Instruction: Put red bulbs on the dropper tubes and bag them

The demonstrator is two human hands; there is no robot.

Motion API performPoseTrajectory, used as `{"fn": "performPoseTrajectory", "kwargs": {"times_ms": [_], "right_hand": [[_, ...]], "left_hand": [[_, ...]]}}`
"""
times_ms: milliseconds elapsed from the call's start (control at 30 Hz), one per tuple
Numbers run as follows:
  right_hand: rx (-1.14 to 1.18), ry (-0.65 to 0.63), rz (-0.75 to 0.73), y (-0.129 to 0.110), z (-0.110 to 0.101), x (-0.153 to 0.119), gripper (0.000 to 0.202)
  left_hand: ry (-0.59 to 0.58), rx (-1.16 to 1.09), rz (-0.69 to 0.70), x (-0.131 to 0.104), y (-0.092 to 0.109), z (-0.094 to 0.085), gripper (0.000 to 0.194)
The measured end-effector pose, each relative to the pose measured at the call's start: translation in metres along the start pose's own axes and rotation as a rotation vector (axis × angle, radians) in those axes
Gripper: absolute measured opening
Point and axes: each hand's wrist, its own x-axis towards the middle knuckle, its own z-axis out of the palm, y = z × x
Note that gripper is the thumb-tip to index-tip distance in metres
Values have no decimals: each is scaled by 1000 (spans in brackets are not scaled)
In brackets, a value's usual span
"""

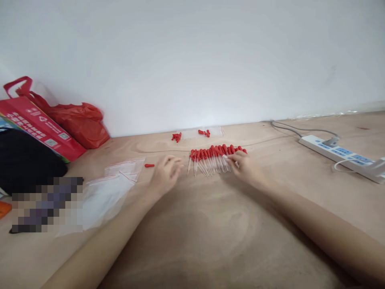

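A row of several glass droppers with red rubber bulbs (213,154) lies side by side on the wooden table (192,224), bulbs toward the wall. My right hand (242,166) is at the row's right end, fingers bent together over the droppers; what they pinch, if anything, is too small to name. My left hand (167,172) hovers left of the row, fingers loosely curled and apart, with nothing seen in it. One loose red bulb (149,165) lies just left of that hand. Behind the row are more red bulbs (177,137) and a small clear bag (215,131).
Clear zip bags (105,196) lie at the left, near a blurred-out item (48,206). A red bag (86,124), a pink carton (39,124) and a black item (27,160) stand at the far left. A white power strip (339,154) with cables lies at the right.
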Motion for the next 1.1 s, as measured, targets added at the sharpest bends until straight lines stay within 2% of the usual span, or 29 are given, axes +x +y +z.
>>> {"fn": "performPoseTrajectory", "kwargs": {"times_ms": [67, 167, 233, 333, 400, 500, 600, 733, 767, 900, 967, 1100], "right_hand": [[-15, 51, 193, 15, -1, 8, 24], [-119, 27, 374, 24, 3, 16, 23], [-190, -12, 446, 23, 7, 20, 22], [-256, -66, 521, 21, 14, 23, 20], [-281, -93, 539, 21, 18, 25, 20], [-312, -120, 521, 24, 20, 25, 18], [-325, -91, 469, 19, 20, 26, 17], [-304, -5, 331, -16, 25, 27, 23], [-277, -28, 274, -30, 29, 28, 24], [-135, -261, 7, -95, 57, 34, 23], [-52, -297, -5, -126, 75, 42, 25], [71, -319, 149, -167, 107, 62, 36]], "left_hand": [[11, 145, -176, 8, -32, -8, 24], [-133, 247, -399, 12, -76, -22, 25], [-252, 206, -430, 11, -96, -31, 28], [-408, 92, -407, 8, -110, -39, 37], [-466, 34, -400, 6, -114, -40, 39], [-503, -35, -400, 5, -117, -39, 36], [-507, -50, -427, 4, -119, -35, 31], [-478, -23, -457, 4, -117, -31, 28], [-471, -17, -457, 4, -116, -31, 27], [-464, 9, -443, 5, -110, -31, 20], [-458, 30, -442, 5, -108, -32, 17], [-419, 71, -467, 4, -105, -34, 14]]}}
